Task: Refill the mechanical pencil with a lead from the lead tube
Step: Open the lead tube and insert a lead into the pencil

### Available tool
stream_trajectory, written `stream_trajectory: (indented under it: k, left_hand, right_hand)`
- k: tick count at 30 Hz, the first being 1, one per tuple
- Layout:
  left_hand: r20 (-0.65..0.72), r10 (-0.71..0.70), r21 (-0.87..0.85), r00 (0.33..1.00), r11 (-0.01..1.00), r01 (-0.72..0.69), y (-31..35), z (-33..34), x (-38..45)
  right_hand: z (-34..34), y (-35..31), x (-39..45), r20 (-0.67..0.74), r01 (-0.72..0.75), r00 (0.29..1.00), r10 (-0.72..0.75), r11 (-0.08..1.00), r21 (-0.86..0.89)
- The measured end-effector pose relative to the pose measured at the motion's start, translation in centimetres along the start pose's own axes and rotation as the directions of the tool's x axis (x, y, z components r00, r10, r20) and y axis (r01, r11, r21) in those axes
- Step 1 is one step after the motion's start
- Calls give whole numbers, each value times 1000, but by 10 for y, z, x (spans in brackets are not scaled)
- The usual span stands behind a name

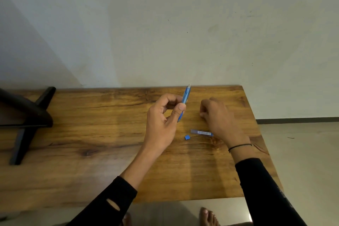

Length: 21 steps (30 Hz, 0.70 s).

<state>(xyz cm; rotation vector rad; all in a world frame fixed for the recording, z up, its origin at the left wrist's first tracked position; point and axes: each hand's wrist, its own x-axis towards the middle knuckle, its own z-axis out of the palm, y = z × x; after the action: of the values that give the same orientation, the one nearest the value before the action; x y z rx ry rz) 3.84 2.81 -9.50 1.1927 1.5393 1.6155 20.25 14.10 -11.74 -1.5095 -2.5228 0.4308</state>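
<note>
One pencil [185,101], nearly upright, eraser-end up.

Glossy blue plastic pencil [185,101]; grained wooden table [91,134].

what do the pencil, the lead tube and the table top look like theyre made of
Mechanical pencil: likely plastic, glossy blue body with a pale end.
Lead tube: seemingly clear bluish plastic carrying a white label; its small blue cap lies beside it.
Table: wood or wood-look laminate, with warm brown grain and knots and a soft sheen.
</note>
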Motion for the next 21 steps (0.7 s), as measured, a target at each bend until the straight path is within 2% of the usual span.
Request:
stream_trajectory:
  k: [2,4,6,7,8,10,14,21]
  left_hand:
    - [4,-1,13,1000,1000,1,-2,-1,0]
    - [7,-7,6,1000,1000,7,-4,-2,1]
    - [-7,-12,1,1000,1000,12,-3,-2,2]
    - [-10,-11,-6,1000,1000,11,-3,-1,2]
    - [-8,-9,-11,1000,1000,9,-3,0,2]
    - [1,-7,-6,1000,1000,7,-3,1,0]
    - [15,-7,29,1000,1000,7,-3,2,-1]
    - [17,-14,63,1000,998,13,-3,3,-2]
  right_hand:
    - [-7,0,2,-33,7,999,-3,995,104]
    - [-27,-8,3,-113,18,993,27,926,378]
    - [-53,-23,0,-187,98,981,46,715,692]
    - [-65,-32,-3,-218,155,976,31,604,781]
    - [-75,-39,-6,-247,207,969,5,526,825]
    - [-90,-52,-14,-280,274,958,-57,456,846]
    - [-103,-62,-23,-278,314,949,-145,491,813]
    - [-110,-56,-26,-226,294,956,-190,552,780]
